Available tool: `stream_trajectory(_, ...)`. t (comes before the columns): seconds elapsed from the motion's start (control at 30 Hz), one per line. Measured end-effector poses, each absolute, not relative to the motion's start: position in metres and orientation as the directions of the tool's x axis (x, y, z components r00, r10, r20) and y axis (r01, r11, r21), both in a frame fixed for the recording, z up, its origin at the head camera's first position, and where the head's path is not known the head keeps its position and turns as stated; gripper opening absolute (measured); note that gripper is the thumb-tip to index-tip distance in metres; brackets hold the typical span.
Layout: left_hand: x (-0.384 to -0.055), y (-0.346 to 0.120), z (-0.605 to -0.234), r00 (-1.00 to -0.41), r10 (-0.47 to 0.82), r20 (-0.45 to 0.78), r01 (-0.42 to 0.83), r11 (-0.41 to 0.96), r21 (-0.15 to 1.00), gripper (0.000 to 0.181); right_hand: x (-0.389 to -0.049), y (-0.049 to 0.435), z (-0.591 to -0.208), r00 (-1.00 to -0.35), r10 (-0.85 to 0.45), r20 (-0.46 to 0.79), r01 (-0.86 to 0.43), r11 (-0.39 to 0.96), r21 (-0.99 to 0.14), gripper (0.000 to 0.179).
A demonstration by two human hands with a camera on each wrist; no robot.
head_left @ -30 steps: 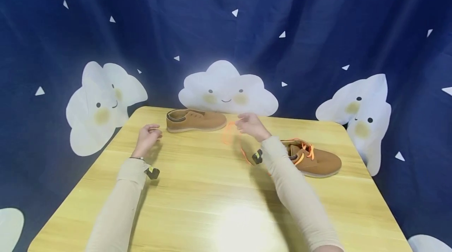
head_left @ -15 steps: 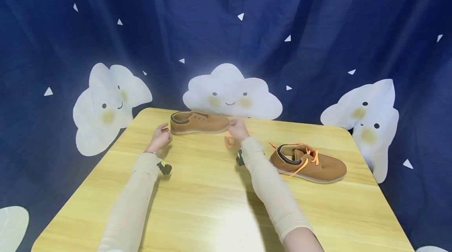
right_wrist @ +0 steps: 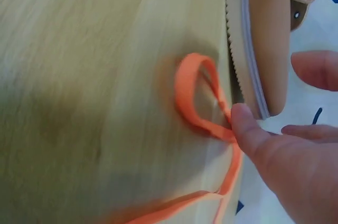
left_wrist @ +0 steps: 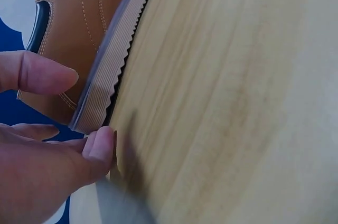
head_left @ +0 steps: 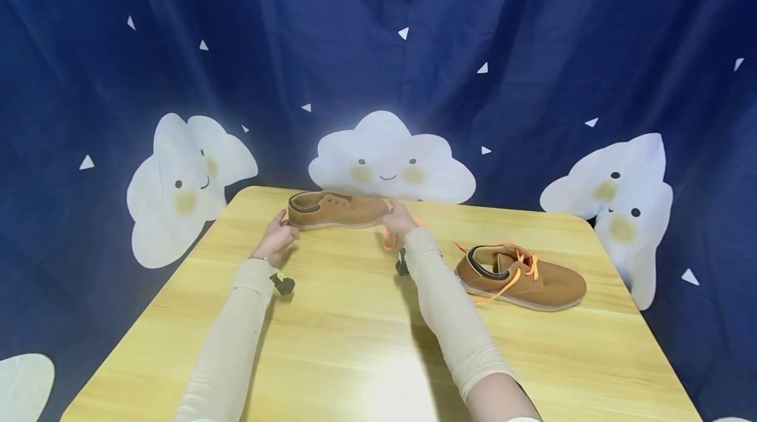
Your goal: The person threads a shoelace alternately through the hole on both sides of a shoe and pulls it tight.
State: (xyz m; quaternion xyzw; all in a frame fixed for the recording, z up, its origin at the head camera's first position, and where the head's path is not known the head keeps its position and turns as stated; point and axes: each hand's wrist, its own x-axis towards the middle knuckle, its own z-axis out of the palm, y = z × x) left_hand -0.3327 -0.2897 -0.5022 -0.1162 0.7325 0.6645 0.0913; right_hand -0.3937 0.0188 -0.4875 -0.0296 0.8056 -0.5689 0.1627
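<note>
- The blue curtain (head_left: pixel 378 27) is hanging just behind the wooden table (head_left: pixel 343 317), probably limiting backward travel.
- The wooden table is offering its widest room on the near side, toward the person; its far edge is running close behind the unlaced shoe (head_left: pixel 345 208).
- The unlaced shoe is sitting upright, heel left, toe right; I cannot tell whether the wood or the fingers are bearing its weight. It is looking fairly light and not fragile, with a stiff sole (left_wrist: pixel 113 55), a more yielding upper and a smooth, perhaps slippery finish. Heel and toe, low along the sole, are seeming the surest holds.
- The laced shoe (head_left: pixel 547 284) is standing upright at the right, toe pointing toward the table's right edge, narrowing sideways room there.
- The left hand (head_left: pixel 276 238) is bracketing the heel, fingertips low against the sole; I cannot tell whether it is gripping.
- The right hand (head_left: pixel 402 217) is touching the toe with relaxed, parted fingers, one digit standing apart from the shoe.
- The orange lace (right_wrist: pixel 185 92) is looping limply just beside the right fingers, where it could be snagging.
</note>
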Motion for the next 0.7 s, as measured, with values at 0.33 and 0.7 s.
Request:
stream_trajectory(0.33, -0.331, -0.283, -0.504, -0.953, -0.108, -0.285, -0.295, 0.097, 0.951, 0.1, -0.389, 0.022, -0.492, -0.945, -0.248, -0.214, 0.14, 0.284, -0.949, 0.083)
stream_trajectory(0.7, -0.314, -0.283, -0.491, -0.991, -0.068, -0.114, -0.128, 0.257, 0.958, 0.089, -0.359, 0.038, -0.466, -0.962, -0.251, -0.105, -0.018, 0.444, -0.896, 0.06)
